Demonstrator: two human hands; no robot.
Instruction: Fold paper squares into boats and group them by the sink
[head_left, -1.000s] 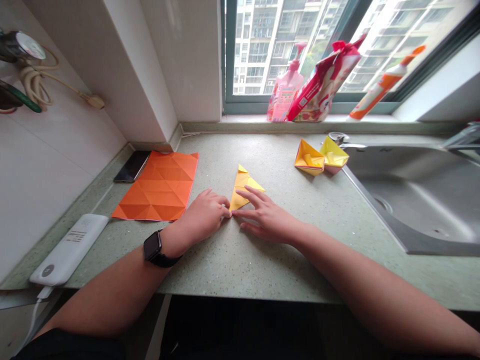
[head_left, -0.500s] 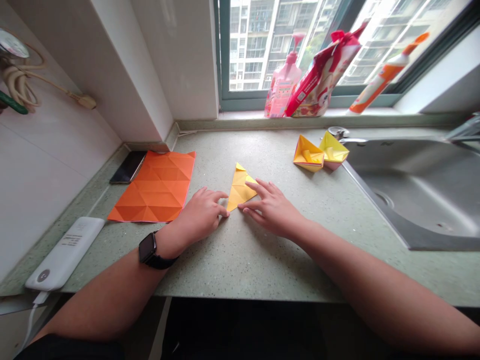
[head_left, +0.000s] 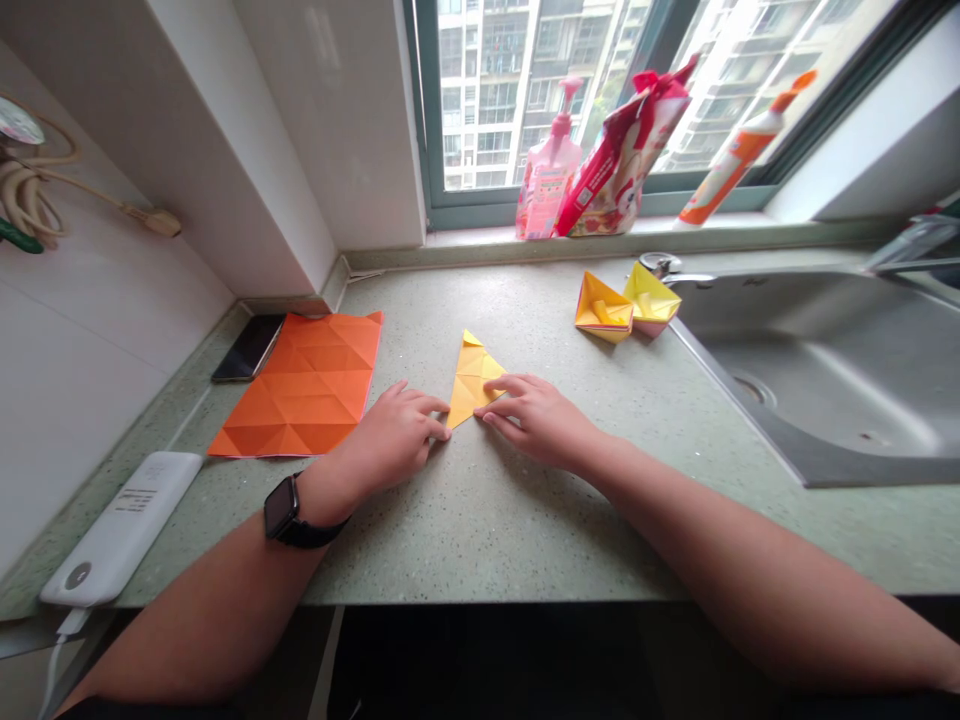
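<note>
yellow folded paper triangle [head_left: 471,385] lies flat on the speckled desk [head_left: 480,530], left hand [head_left: 386,437] and right hand [head_left: 536,422] open at its edges, not gripping; two folded yellow paper boats [head_left: 600,308] done near the sink [head_left: 817,400], creased orange sheet [head_left: 300,385] lies unfolded

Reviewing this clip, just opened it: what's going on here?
On a speckled counter, a person has their hands at a folded yellow paper triangle. The right hand touches its edge; the left hand sits at its lower corner. A creased orange paper sheet lies to the left, two folded paper boats to the right.
</note>
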